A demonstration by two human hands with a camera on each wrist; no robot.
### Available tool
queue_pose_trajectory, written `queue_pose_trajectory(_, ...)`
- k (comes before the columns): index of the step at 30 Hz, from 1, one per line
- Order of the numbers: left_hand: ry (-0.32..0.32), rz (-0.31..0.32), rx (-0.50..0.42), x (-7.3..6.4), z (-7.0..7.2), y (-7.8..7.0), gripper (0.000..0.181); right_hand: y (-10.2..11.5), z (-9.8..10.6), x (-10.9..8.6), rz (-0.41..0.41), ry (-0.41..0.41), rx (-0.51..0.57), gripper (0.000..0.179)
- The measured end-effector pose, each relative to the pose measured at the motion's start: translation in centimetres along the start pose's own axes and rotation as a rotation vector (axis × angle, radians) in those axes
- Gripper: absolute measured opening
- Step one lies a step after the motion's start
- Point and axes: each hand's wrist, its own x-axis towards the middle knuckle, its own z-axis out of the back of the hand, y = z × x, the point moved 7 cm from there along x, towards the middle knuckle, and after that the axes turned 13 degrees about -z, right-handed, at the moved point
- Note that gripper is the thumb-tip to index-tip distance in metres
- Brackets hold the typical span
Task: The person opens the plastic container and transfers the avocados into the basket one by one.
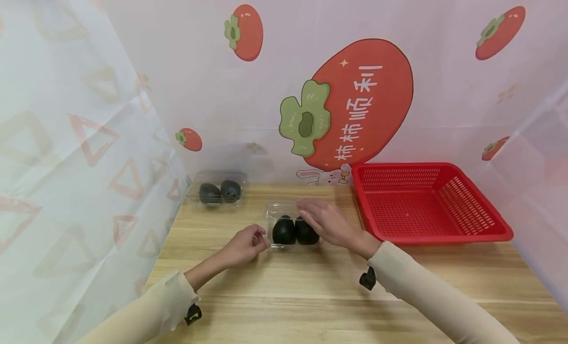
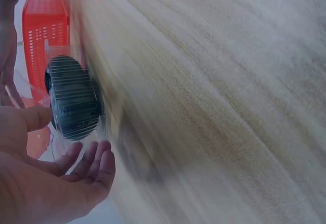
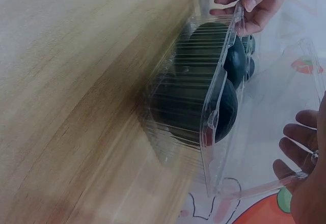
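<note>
Two dark avocados sit side by side in a clear plastic clamshell box on the wooden table. Its lid stands raised along the far side. My left hand is at the box's left end, with thumb and loosely bent fingers right at the rim; in the left wrist view this hand shows a gap between thumb and fingers. My right hand reaches over the right side, its extended fingers against the lid. In the right wrist view, the right hand's fingers lie behind the clear lid.
A similar clear box holding two dark avocados stands at the back left, near the wall. To the right is a red perforated plastic basket. A sheet printed with persimmons hangs behind the table.
</note>
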Motion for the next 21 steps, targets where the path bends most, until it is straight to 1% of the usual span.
queue_pose_trajectory(4,-0.021,0.021,0.067,0.0,0.1,-0.2,0.055,-0.1,0.2,0.3,-0.009,-0.025,-0.007,0.038)
queue_pose_trajectory(8,-0.018,0.008,0.134,0.0,0.0,-0.4,0.079,-0.3,0.4,0.6,-0.035,-0.053,0.002,0.037)
queue_pose_trajectory(11,-0.009,0.001,0.177,0.1,-0.1,-0.5,0.092,-0.5,0.5,0.7,-0.063,-0.055,0.023,0.036)
queue_pose_trajectory(14,0.0,-0.007,0.208,0.3,-0.3,-0.4,0.1,-0.7,0.6,0.8,-0.086,-0.065,0.04,0.036)
queue_pose_trajectory(17,0.033,-0.019,0.254,0.5,-0.6,-0.5,0.105,-0.9,0.8,0.9,-0.103,-0.089,0.058,0.036)
queue_pose_trajectory(21,0.073,-0.047,0.325,0.8,-1.0,-0.8,0.107,-1.3,0.8,1.0,-0.12,-0.131,0.092,0.037)
